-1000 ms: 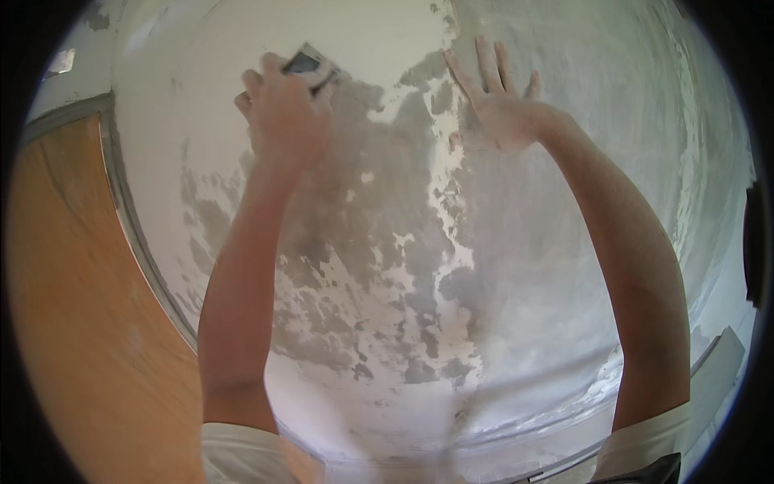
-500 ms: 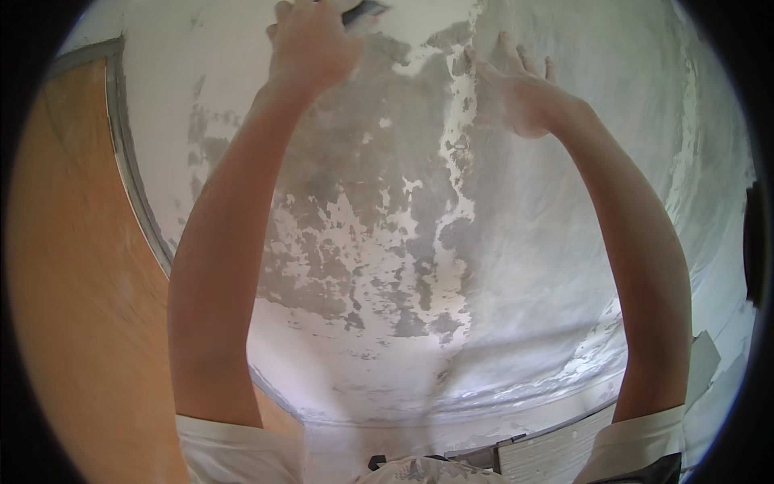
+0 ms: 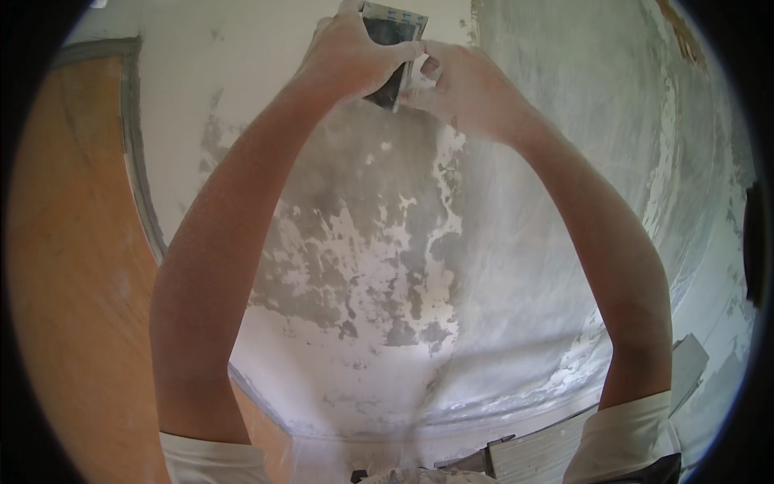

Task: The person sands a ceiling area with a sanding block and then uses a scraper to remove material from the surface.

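Note:
My left hand (image 3: 355,50) is closed around a sanding block (image 3: 389,32) near the top of the view. The block looks dark and flat, with pale, blue-marked paper at its upper and right edges. My right hand (image 3: 468,85) meets it from the right, fingers bent and pinched at its edge, close to my left thumb. Behind both hands spreads a plastered surface (image 3: 322,173) with patchy grey and white areas. Whitish dust covers my hands. The far side of the block is hidden by my left fingers.
At the left stands an orange-brown panel (image 3: 72,242) with a grey frame (image 3: 133,145) along its edge. Pale boards (image 3: 532,448) lie at the lower right. A dark object (image 3: 754,242) shows at the right rim.
My left hand has shifted right and turned the sanding block so its dark side shows. My right hand has come off the plaster, moved left and taken the block's edge.

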Demonstrator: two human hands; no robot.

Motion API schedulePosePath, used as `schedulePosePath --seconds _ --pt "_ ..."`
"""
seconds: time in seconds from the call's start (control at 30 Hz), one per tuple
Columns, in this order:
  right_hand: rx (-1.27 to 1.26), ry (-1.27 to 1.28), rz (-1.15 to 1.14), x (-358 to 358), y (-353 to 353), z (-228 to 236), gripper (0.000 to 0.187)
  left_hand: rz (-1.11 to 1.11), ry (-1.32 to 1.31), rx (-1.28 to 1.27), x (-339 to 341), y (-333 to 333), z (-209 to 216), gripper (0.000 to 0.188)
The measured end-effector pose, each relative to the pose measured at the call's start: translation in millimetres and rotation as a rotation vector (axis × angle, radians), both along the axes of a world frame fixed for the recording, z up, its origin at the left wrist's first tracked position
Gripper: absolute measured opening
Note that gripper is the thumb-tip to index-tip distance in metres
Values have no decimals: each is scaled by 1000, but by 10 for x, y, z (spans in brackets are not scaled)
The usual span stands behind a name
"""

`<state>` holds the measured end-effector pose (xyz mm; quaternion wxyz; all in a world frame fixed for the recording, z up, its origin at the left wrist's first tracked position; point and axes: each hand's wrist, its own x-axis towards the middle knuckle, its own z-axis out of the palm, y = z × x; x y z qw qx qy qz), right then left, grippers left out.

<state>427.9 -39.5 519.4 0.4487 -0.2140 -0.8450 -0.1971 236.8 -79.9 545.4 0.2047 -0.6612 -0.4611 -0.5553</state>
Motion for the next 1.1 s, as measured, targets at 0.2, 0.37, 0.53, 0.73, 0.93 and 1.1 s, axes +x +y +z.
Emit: schedulePosePath --seconds 0.2,0.37,0.53,0.73,0.93,1.1 --pt "129 158 -40 -227 82 -280 77 55 -210 -150 21 -53 73 99" --pt "75 287 -223 -445 -19 -507 93 -45 -286 -352 38 52 18 91" --pt "39 291 -181 -441 207 -518 91 112 -177 -296 70 225 31 67" --pt "134 190 -297 -288 361 -345 66 53 -80 -320 -91 505 65 59" --pt "248 17 -628 -113 642 -200 55 342 186 -159 53 617 -140 47" --pt "396 114 -719 -103 997 -416 53 635 630 229 -316 923 -256 45"
